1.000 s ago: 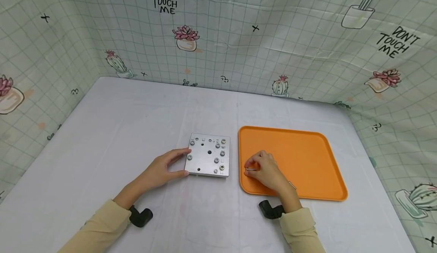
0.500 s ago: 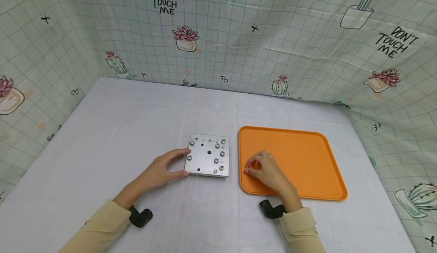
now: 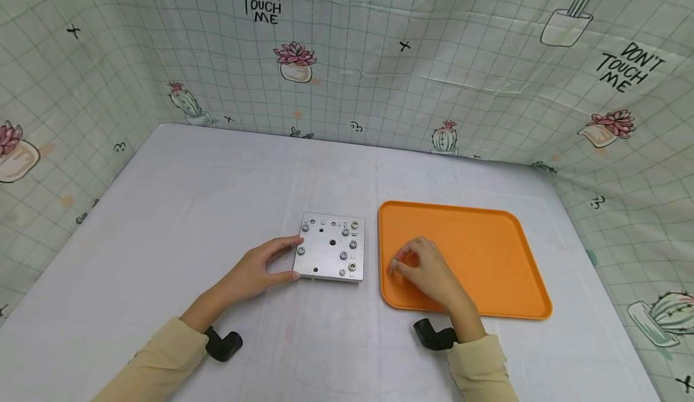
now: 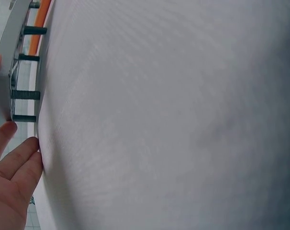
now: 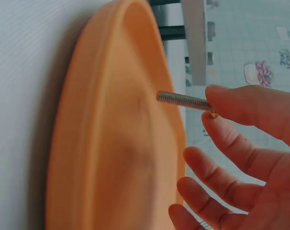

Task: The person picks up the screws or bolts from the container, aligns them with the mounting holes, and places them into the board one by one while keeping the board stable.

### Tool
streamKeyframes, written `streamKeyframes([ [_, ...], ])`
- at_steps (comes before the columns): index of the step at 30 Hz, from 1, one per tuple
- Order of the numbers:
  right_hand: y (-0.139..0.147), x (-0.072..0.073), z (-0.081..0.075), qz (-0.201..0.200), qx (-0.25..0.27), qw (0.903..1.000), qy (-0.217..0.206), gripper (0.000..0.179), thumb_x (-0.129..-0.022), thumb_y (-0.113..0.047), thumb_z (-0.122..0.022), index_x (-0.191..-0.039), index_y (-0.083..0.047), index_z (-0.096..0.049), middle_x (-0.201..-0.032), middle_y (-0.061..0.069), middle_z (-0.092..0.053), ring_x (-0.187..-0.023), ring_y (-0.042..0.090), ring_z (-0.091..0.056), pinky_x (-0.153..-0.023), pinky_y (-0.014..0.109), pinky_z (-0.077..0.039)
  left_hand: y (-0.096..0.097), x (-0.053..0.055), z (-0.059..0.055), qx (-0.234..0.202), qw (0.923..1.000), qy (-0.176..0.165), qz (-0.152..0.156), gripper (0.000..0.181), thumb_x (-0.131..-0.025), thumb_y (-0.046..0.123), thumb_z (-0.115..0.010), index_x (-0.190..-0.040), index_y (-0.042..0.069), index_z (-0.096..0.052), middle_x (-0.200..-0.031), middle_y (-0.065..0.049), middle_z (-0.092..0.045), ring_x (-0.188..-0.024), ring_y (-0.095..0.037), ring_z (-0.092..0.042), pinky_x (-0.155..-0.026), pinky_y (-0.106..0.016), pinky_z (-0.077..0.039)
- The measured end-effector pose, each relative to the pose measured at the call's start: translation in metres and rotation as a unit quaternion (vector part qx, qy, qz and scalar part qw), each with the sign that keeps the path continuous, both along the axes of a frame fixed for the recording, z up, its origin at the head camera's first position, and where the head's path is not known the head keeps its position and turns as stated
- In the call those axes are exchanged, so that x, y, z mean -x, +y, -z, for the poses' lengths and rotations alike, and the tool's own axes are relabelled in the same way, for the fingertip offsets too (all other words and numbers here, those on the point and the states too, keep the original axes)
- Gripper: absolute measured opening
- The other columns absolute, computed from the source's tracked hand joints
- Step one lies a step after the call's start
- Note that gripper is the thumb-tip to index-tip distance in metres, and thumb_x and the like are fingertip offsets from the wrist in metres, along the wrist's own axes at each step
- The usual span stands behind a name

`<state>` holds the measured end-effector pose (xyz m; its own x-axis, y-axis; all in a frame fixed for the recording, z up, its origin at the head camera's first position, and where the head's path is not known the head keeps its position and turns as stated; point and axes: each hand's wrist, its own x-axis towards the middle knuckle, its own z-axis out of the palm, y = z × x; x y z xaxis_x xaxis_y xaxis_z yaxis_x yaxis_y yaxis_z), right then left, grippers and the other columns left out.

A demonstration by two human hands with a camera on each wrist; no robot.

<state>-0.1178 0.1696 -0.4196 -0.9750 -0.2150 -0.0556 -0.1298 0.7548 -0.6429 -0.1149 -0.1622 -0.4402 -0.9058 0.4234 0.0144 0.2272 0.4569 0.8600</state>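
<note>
A square silver metal plate (image 3: pixel 328 246) sits left of the tray, with several socket-head screws in its top and some bare holes. In the left wrist view, threaded screw shafts (image 4: pixel 26 95) stick out beneath the plate. My left hand (image 3: pixel 262 269) holds the plate at its left side, thumb at the front corner and fingertips on the left edge. Over the left part of the orange tray (image 3: pixel 477 251), my right hand (image 3: pixel 428 269) pinches a screw (image 5: pixel 183 100) by its head end between thumb and index finger. Its threaded shaft points away from the fingers, clear of the tray floor.
A white cloth (image 3: pixel 244 173) covers the table. Behind and beside it hangs a curtain (image 3: pixel 352 58) printed with potted plants. Black wrist mounts (image 3: pixel 223 346) are strapped near both sleeves.
In my right hand the screw has turned from lying level to pointing downward, and the hand has shifted slightly right. The left hand and plate stay put.
</note>
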Motion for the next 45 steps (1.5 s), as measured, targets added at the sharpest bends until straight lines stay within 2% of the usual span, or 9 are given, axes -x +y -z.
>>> streamKeyframes([
  [7,-0.006,0.000,-0.010,0.013,0.030,0.9994,0.013,0.010,-0.084,-0.018,-0.067,-0.088,-0.010,-0.062,-0.105,0.010,-0.055,-0.101,0.027,-0.047,-0.088,0.041,-0.045,0.000,0.000,0.001,0.003,1.0000,0.002,-0.001,0.062,-0.078,0.018,-0.075,-0.134,0.013,-0.048,-0.141,-0.006,-0.047,-0.132,-0.024,-0.042,-0.111,-0.033,-0.036],
  [16,-0.023,-0.003,-0.023,0.008,0.063,0.9965,0.054,0.011,-0.081,-0.016,-0.072,-0.085,-0.010,-0.063,-0.097,0.006,-0.058,-0.099,0.025,-0.049,-0.086,0.042,-0.049,0.000,0.000,0.001,0.007,1.0000,0.005,-0.002,0.062,-0.078,0.020,-0.075,-0.134,0.014,-0.048,-0.141,-0.006,-0.047,-0.132,-0.025,-0.043,-0.110,-0.033,-0.036],
  [21,-0.036,-0.005,-0.027,-0.003,0.077,0.9952,0.060,0.012,-0.081,-0.016,-0.072,-0.086,-0.009,-0.064,-0.096,0.006,-0.059,-0.097,0.023,-0.050,-0.085,0.043,-0.051,0.000,0.000,0.000,0.009,0.9999,0.007,-0.001,0.062,-0.078,0.020,-0.075,-0.134,0.014,-0.048,-0.141,-0.006,-0.047,-0.132,-0.024,-0.043,-0.111,-0.033,-0.036],
  [27,-0.051,-0.007,-0.029,-0.017,0.090,0.9942,0.056,0.011,-0.080,-0.014,-0.072,-0.087,-0.010,-0.064,-0.096,0.005,-0.059,-0.095,0.026,-0.052,-0.085,0.043,-0.052,0.000,-0.001,0.000,0.009,0.9999,0.007,-0.001,0.063,-0.078,0.021,-0.075,-0.134,0.014,-0.048,-0.141,-0.006,-0.046,-0.132,-0.024,-0.042,-0.111,-0.033,-0.035],
  [34,-0.066,-0.007,-0.029,-0.026,0.111,0.9923,0.049,0.011,-0.080,-0.013,-0.073,-0.086,-0.012,-0.064,-0.097,0.002,-0.059,-0.090,0.023,-0.053,-0.081,0.036,-0.051,0.000,-0.001,0.000,0.010,0.9999,0.010,0.001,0.063,-0.078,0.022,-0.075,-0.134,0.014,-0.048,-0.141,-0.006,-0.046,-0.132,-0.023,-0.043,-0.111,-0.033,-0.035],
  [41,-0.080,-0.008,-0.025,-0.047,0.129,0.9892,0.051,0.011,-0.080,-0.014,-0.073,-0.086,-0.013,-0.064,-0.094,0.001,-0.058,-0.088,0.023,-0.053,-0.080,0.042,-0.051,0.001,-0.001,0.000,0.012,0.9999,0.009,-0.001,0.063,-0.078,0.022,-0.075,-0.134,0.014,-0.048,-0.141,-0.006,-0.046,-0.132,-0.024,-0.043,-0.110,-0.034,-0.036],
  [45,-0.087,-0.008,-0.023,-0.063,0.133,0.9874,0.058,0.011,-0.080,-0.014,-0.073,-0.086,-0.013,-0.064,-0.092,0.001,-0.058,-0.086,0.023,-0.054,-0.078,0.040,-0.053,0.000,-0.001,0.001,0.013,0.9999,0.009,-0.001,0.062,-0.078,0.022,-0.075,-0.134,0.014,-0.048,-0.141,-0.005,-0.046,-0.132,-0.023,-0.043,-0.110,-0.034,-0.036],
])
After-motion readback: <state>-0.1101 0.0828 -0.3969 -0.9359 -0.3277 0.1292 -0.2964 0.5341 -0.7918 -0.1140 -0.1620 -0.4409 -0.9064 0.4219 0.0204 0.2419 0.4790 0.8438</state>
